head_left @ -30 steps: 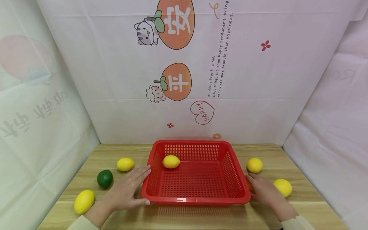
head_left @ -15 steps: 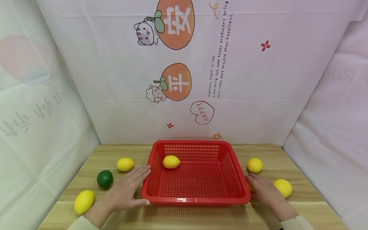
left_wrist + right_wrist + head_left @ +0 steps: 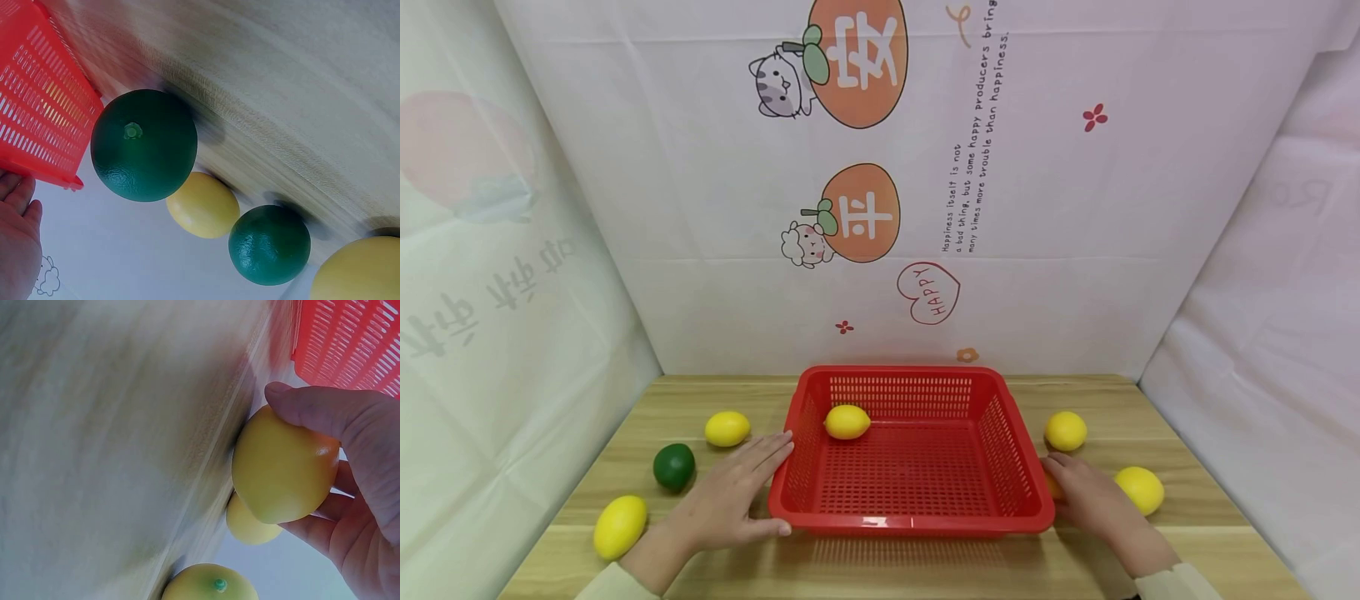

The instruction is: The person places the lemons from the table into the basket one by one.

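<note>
The fingers of my left hand [image 3: 727, 497] lie straight against the left rim of a red plastic basket [image 3: 910, 523], its thumb apart near the front corner. A dark green round fruit [image 3: 144, 147] shows large beside that hand in the left wrist view; the hand hides it in the head view. My right hand [image 3: 369, 447] holds a yellow-orange fruit [image 3: 284, 469] with a blunt point, thumb on one side and fingers round the other, just right of the basket. The fruit is right at the tabletop. Inside the basket, a lemon [image 3: 847, 422] lies at the back left.
Left of the basket on the wooden table [image 3: 925, 575] are a lemon [image 3: 727, 429], another green fruit [image 3: 673, 467] and a larger yellow fruit [image 3: 620, 527]. Two yellow fruits lie at the right, one farther back [image 3: 1065, 431]. White printed cloth [image 3: 1037, 317] hangs behind and at both sides.
</note>
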A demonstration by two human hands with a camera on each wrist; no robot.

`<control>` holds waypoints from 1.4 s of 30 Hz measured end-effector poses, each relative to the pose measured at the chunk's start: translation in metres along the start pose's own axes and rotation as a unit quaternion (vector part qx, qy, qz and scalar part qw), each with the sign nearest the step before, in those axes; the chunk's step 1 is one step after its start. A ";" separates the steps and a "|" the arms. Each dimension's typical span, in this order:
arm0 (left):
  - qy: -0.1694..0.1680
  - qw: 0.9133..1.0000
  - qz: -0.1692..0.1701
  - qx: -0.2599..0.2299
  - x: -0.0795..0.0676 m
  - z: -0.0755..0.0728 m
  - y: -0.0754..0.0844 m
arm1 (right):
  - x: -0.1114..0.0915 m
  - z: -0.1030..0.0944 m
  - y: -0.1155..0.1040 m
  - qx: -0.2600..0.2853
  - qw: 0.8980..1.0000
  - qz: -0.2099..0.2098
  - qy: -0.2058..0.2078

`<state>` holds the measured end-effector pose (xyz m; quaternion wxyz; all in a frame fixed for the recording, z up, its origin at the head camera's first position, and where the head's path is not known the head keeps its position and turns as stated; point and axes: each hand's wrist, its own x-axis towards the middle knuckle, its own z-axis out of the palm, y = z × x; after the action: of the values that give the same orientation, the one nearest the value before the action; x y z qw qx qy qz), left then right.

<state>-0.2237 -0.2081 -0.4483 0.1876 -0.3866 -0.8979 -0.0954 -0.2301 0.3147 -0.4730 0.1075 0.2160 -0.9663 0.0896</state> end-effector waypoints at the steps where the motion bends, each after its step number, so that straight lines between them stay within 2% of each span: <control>1: 0.000 1.000 0.000 0.000 0.000 0.000 0.000 | 0.000 0.000 0.000 -0.001 1.000 -0.002 0.001; 13: -0.002 1.000 0.005 0.002 0.000 0.001 0.000 | 0.002 -0.005 0.001 0.006 1.000 -0.011 0.013; 23: 0.004 1.000 0.002 0.002 0.000 0.000 0.000 | 0.002 -0.015 0.003 -0.017 0.999 -0.012 0.025; 34: -0.008 1.000 -0.003 -0.011 0.000 -0.002 0.001 | 0.004 -0.032 0.006 -0.010 0.999 -0.021 0.043; 42: -0.021 1.000 -0.017 -0.014 0.000 -0.003 0.002 | 0.007 -0.042 0.010 -0.028 0.997 -0.037 0.063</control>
<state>-0.2217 -0.2078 -0.4451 0.1612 -0.3756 -0.9068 -0.1030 -0.2340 0.3299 -0.4323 0.1778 0.2428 -0.9510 0.0714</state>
